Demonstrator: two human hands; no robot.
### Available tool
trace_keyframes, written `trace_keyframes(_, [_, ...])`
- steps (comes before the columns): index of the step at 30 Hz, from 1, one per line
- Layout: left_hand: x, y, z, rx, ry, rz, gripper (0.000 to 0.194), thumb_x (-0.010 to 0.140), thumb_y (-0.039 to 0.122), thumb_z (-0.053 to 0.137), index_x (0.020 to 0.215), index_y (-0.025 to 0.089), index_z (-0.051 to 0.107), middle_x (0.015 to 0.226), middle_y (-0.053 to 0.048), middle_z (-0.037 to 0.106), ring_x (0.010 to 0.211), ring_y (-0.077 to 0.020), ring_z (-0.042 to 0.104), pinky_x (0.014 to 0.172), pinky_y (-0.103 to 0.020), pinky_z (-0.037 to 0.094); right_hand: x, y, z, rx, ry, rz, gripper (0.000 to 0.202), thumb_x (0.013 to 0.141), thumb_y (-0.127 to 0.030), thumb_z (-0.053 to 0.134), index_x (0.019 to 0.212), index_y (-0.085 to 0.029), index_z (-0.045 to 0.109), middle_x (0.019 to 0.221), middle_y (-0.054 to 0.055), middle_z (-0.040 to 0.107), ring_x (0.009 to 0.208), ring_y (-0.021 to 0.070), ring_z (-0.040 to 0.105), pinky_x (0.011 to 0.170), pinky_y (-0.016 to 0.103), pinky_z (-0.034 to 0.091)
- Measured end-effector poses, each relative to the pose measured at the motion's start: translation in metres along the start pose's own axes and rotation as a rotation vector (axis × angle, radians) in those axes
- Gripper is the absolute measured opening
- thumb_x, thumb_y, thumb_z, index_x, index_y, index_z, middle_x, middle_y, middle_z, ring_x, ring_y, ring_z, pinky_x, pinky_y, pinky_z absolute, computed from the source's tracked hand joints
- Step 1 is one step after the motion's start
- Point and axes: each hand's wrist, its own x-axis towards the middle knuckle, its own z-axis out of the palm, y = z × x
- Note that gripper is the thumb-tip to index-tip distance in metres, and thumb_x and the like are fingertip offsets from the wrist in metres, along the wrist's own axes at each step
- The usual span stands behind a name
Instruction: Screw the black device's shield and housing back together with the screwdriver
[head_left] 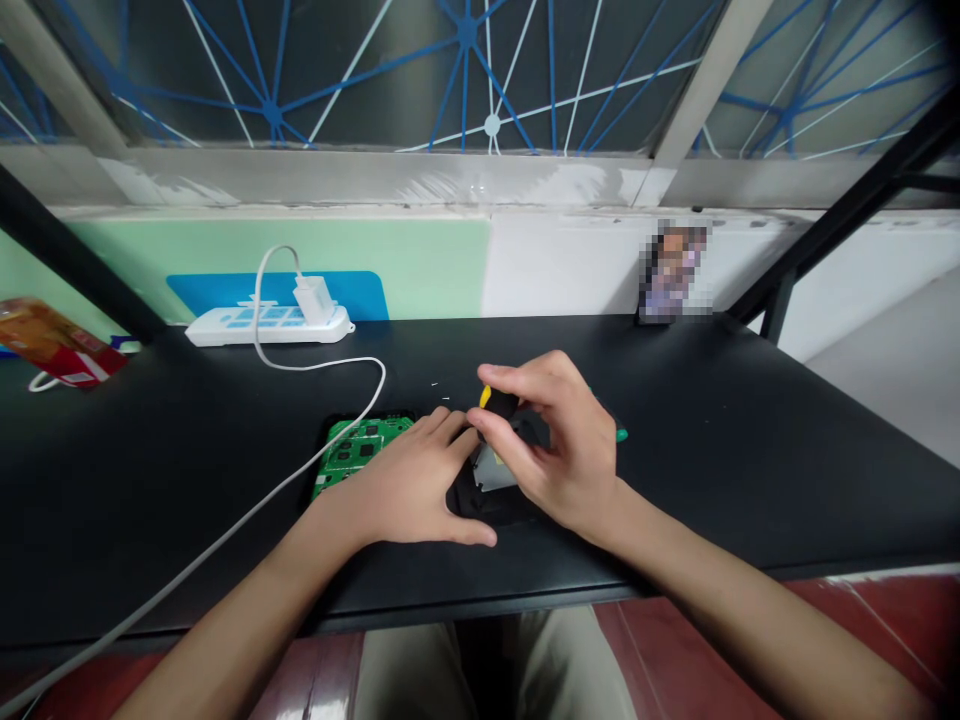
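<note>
My right hand (562,440) grips a short screwdriver (501,402) with a black handle and a yellow end. Its shaft and tip are hidden. Below it lies a black device casing (465,492) with a silvery panel (495,470), partly covered by both hands. My left hand (416,480) rests flat across the casing, fingers stretched out and thumb apart, its fingertips close to the screwdriver. Under and left of that hand is a green circuit board (364,450) in a black shell. Two tiny screws (445,398) lie just beyond my left fingers.
A white cable (262,512) runs over the table (750,450) and the circuit board from a charger in the power strip (270,325). At the far left is a red and orange package (64,340). A blurred, upright phone-like object (671,275) leans against the wall. A green tip (622,435) shows beside my right hand.
</note>
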Motion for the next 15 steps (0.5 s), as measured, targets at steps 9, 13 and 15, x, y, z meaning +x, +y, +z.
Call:
trace_keyframes(9, [0.001, 0.001, -0.001, 0.024, -0.02, -0.002, 0.083, 0.074, 0.06, 0.079, 0.14, 0.022, 0.046, 0.139, -0.015, 0.053, 0.13, -0.0408, 0.049, 0.114, -0.063, 0.033, -0.004, 0.007, 0.004, 0.047, 0.015, -0.057, 0.041, 0.089, -0.01, 0.065, 0.127, -0.023, 0.056, 0.101, 0.006, 0.064, 0.089, 0.0165, 0.062, 0.07, 0.032, 0.057])
trace_keyframes(13, [0.001, 0.001, -0.001, 0.054, -0.012, -0.012, 0.084, 0.075, 0.062, 0.077, 0.141, 0.021, 0.046, 0.133, -0.015, 0.055, 0.125, -0.0386, 0.051, 0.111, -0.059, 0.038, -0.009, 0.016, 0.004, 0.087, 0.048, -0.076, 0.048, 0.09, -0.014, 0.064, 0.135, -0.028, 0.052, 0.106, 0.006, 0.063, 0.093, 0.0178, 0.063, 0.069, 0.032, 0.058])
trace_keyframes(15, [0.001, 0.001, -0.002, 0.079, -0.03, -0.021, 0.088, 0.075, 0.065, 0.076, 0.143, 0.019, 0.045, 0.136, -0.016, 0.053, 0.127, -0.0381, 0.048, 0.111, -0.056, 0.038, -0.011, 0.024, 0.004, 0.112, 0.082, 0.005, 0.05, 0.092, -0.017, 0.062, 0.138, -0.03, 0.05, 0.11, 0.006, 0.062, 0.092, 0.0182, 0.063, 0.067, 0.032, 0.057])
